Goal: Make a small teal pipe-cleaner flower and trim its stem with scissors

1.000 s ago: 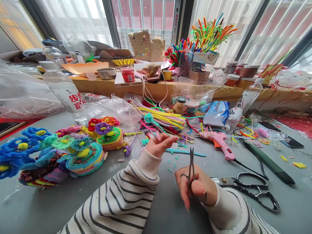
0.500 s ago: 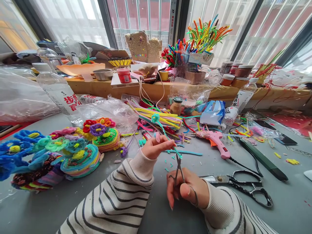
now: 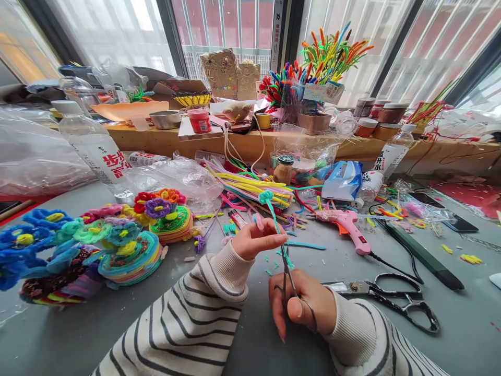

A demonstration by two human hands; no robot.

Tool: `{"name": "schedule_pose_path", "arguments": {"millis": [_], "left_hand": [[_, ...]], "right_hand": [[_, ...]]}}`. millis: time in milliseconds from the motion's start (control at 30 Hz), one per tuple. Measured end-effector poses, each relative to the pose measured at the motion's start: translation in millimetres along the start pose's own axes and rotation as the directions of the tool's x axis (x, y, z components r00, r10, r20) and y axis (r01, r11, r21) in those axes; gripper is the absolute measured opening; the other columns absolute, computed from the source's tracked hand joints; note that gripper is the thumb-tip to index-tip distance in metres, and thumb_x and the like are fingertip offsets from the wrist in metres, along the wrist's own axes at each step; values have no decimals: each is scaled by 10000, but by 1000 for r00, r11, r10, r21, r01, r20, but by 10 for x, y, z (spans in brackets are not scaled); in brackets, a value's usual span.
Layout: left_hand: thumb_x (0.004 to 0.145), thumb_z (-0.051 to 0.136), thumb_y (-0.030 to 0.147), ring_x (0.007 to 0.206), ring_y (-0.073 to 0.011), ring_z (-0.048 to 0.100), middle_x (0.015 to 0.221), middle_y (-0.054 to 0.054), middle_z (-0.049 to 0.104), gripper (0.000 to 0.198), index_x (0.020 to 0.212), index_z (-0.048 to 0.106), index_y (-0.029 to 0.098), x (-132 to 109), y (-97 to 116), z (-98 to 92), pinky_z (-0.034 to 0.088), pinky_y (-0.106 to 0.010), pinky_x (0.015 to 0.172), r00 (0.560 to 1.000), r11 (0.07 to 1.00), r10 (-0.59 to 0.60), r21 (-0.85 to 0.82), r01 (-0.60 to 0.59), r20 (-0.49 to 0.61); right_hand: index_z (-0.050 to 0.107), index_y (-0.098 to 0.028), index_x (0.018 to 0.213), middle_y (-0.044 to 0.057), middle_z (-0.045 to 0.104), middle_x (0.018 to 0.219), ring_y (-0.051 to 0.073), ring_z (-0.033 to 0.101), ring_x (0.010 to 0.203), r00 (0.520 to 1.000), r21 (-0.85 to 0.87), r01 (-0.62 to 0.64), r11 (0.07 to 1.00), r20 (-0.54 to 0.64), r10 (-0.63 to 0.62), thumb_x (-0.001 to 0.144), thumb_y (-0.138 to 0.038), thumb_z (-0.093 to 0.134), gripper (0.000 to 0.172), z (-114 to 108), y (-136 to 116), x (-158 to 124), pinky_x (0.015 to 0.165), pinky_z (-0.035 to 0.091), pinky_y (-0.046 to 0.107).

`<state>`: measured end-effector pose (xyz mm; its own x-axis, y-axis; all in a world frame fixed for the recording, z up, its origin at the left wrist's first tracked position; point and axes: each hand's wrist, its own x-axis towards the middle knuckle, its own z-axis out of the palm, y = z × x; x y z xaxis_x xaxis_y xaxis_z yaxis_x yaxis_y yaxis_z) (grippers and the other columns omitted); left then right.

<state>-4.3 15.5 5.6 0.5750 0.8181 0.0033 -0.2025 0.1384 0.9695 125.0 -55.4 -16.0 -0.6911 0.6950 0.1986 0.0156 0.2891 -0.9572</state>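
Observation:
My left hand [image 3: 259,237] pinches a teal pipe-cleaner stem [image 3: 273,211] with a curled flower head at its top. The stem's lower end pokes out below my fingers. My right hand [image 3: 303,303] grips small scissors [image 3: 287,274] by the handles, blades pointing up and meeting that lower end of the stem. Tiny teal offcuts [image 3: 268,272] lie on the grey table [image 3: 117,324] just under my hands. Both sleeves are white with dark stripes.
Finished pipe-cleaner flower discs [image 3: 129,250] crowd the left. A pink glue gun [image 3: 346,224] and large black scissors [image 3: 395,300] lie to the right. Loose coloured pipe cleaners [image 3: 254,190], plastic bags, bottles [image 3: 96,149] and jars fill the back by a wooden ledge [image 3: 250,143].
My left hand raised the teal stem and tilted it rightward. My right hand brought the scissors left and up until the blades reached the stem's lower end.

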Motion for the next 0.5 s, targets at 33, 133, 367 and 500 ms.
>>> {"name": "schedule_pose_path", "arguments": {"millis": [33,133,367,500], "left_hand": [[455,696,353,540,-62,405,536,30,474,298,561,532,127,1,-3,0,286,-232,538,1000,1000,-3,-8,3,-1],[446,701,351,530,-58,402,531,34,467,303,557,530,128,2,-9,4,278,-229,529,1000,999,-7,-40,8,5],[465,696,357,514,-55,411,520,37,484,286,573,549,137,-1,-18,16,270,-224,520,999,996,-10,-93,13,32],[479,693,346,530,-56,430,542,32,501,270,588,564,136,-2,-17,19,280,-218,526,999,994,-14,-105,18,38]], "right_hand": [[548,-93,458,10,422,474,75,408,471,1000,0,-6,1000,2,6,696,-671,261,688,-1,3,-2,471,299,213],[548,-88,452,11,416,465,72,403,460,1000,1,-20,1000,11,20,693,-678,250,703,-4,7,-4,461,297,212],[550,-86,418,0,390,436,55,390,429,1000,-13,-6,1000,-9,6,708,-657,264,702,-13,-8,25,448,302,198],[547,-93,393,-4,376,410,51,381,413,999,-21,-28,999,-24,27,704,-651,286,690,-9,19,18,430,294,194]]}}
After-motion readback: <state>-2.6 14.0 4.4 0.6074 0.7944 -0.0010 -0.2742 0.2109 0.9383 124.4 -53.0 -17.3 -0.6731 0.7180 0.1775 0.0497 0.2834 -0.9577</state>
